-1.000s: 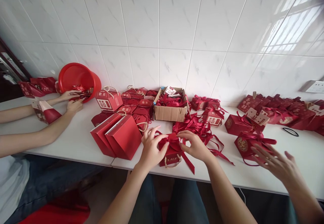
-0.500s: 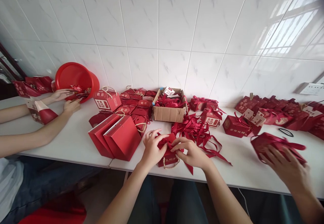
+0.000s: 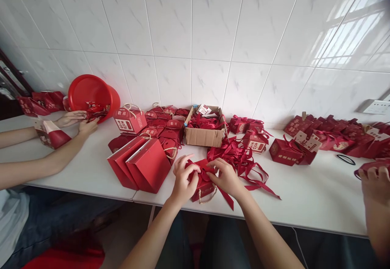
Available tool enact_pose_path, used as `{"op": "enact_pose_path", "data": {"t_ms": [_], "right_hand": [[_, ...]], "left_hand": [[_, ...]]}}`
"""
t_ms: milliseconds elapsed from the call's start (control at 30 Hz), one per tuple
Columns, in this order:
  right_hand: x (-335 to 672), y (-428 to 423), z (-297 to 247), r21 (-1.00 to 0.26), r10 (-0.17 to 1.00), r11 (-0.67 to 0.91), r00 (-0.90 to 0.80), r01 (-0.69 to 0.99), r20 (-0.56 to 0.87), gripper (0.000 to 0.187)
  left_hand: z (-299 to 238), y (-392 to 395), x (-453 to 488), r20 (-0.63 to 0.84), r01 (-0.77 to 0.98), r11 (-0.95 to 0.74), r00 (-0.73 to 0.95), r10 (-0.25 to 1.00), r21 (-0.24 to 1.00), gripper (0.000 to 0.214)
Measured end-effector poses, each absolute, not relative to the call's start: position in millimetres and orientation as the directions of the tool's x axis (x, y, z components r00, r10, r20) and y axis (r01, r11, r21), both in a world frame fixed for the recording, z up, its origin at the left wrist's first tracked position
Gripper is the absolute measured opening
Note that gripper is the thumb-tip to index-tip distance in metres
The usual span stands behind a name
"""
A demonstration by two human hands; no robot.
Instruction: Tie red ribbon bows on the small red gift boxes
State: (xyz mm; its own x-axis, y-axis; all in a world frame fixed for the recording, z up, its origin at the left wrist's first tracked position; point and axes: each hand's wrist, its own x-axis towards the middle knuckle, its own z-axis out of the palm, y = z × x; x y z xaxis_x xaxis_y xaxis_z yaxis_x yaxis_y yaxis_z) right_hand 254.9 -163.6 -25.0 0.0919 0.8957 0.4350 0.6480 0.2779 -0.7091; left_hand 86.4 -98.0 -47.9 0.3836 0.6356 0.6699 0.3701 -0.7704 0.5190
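A small red gift box (image 3: 203, 190) with a twisted rope handle (image 3: 208, 199) stands at the table's front edge, between my hands. Red ribbon (image 3: 204, 174) crosses its top, and one tail hangs down to the right. My left hand (image 3: 186, 176) has its fingers bent and closed on the ribbon at the left of the box top. From the other side, my right hand (image 3: 224, 174) pinches the ribbon between thumb and forefinger. The fingers partly cover where the ribbon is looped or crossed.
Loose ribbons (image 3: 233, 159) lie just right of my hands, before a cardboard box (image 3: 204, 136) of ribbon. Red bags (image 3: 149, 165) and finished boxes (image 3: 129, 119) stand left. A co-worker's hands (image 3: 87, 125) reach into a red bucket (image 3: 114, 98); another's hand (image 3: 376, 183) holds a box at right.
My hands have drawn slightly apart over the box top, and the ribbon there lies more spread. The co-worker's hand at right has carried a red box further right.
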Motion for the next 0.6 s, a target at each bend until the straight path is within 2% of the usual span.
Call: {"op": "enact_pose_path", "data": {"t_ms": [67,100,167,233,333,400,500,600], "right_hand": [[258.5,-167.8,-29.6,-0.731,0.893,0.303,0.087,0.612,0.442,0.019],[259.7,-170.6,-34.4,-0.756,0.892,0.311,0.098,0.576,0.442,0.027],[257.4,-176.2,-49.4,-0.803,0.888,0.315,0.141,0.506,0.438,0.056],[246.0,-180.5,-69.3,-0.832,0.87,0.294,0.228,0.471,0.437,0.092],[214.6,-182.9,-96.0,-0.867,0.806,0.252,0.403,0.429,0.434,0.113],[193.1,-182.8,-105.6,-0.884,0.774,0.2,0.485,0.423,0.408,0.117],[175.1,-182.7,-109.9,-0.903,0.711,0.155,0.589,0.4,0.383,0.108],[175.8,-185.5,-110.9,-0.848,0.624,0.309,0.581,0.431,0.523,0.093]], "left_hand": [[-58.1,-99.6,79.3,0.704,0.313,-0.75,0.266,0.659,0.583,0.018],[-65.8,-100.3,75.2,0.699,0.276,-0.726,0.206,0.685,0.63,0.023],[-84.7,-101.2,67.4,0.625,0.215,-0.637,0.127,0.77,0.741,0.033],[-103.5,-100.8,62.5,0.521,0.217,-0.541,0.145,0.841,0.813,0.041],[-121.1,-97.9,61.8,0.432,0.176,-0.479,0.248,0.867,0.86,0.054],[-124.6,-95.5,63.1,0.386,0.122,-0.443,0.325,0.864,0.888,0.056],[-123.8,-93.6,62.6,0.343,0.076,-0.397,0.375,0.861,0.914,0.057],[-122.5,-94.8,59.5,0.327,0.091,-0.374,0.327,0.887,0.923,0.061]]}}
